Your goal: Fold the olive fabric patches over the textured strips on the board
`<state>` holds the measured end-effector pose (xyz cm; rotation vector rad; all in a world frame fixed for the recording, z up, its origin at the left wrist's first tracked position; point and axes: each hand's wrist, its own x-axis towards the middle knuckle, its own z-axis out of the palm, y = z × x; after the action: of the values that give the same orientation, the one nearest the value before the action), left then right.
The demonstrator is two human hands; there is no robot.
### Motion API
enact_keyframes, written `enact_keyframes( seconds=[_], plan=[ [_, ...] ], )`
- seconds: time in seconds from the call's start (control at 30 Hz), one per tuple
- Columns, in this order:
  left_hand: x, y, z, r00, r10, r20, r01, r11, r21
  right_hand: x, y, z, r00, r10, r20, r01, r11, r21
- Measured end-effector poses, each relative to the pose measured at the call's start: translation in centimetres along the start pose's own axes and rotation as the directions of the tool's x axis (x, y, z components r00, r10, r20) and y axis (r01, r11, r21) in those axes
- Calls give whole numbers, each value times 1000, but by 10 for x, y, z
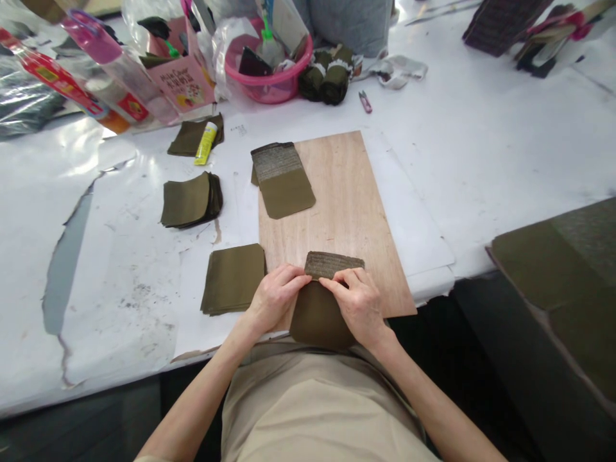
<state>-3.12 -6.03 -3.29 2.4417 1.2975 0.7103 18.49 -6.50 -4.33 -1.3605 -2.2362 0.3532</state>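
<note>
An olive fabric piece [317, 314] with a grey hook-tape strip [332, 263] along its far edge lies at the near end of a wooden board [346, 212]. My left hand [276, 295] and my right hand [359, 305] rest on it, fingers curled and pressing down where the strip meets the fabric. A stack of olive fabric squares [233, 279] sits just left of my left hand. A finished stack of pieces with strips [282, 179] lies at the board's far left corner.
Another pile of olive squares [190, 202] and a yellow glue tube [206, 142] on a further pile lie to the left on the white table [481, 141]. A pink basin [269, 83], tape rolls [325, 77], small snips [364, 101] and packages stand behind. Olive material [553, 289] fills the right.
</note>
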Motion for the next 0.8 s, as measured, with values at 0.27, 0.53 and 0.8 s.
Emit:
enact_keyframes(
  seconds=[0.27,0.53,0.8],
  plan=[
    [-3,-1,2,997,64,53,-68,995,77,1,0,-2,999,-50,15,50,998,-23],
    [0,-2,-1,999,-33,38,36,996,-83,2,-1,-3,999,-43,34,44,999,-26],
    [-1,-5,1,997,-73,-6,71,981,-181,2,0,-3,998,-45,37,46,999,-23]
  ],
)
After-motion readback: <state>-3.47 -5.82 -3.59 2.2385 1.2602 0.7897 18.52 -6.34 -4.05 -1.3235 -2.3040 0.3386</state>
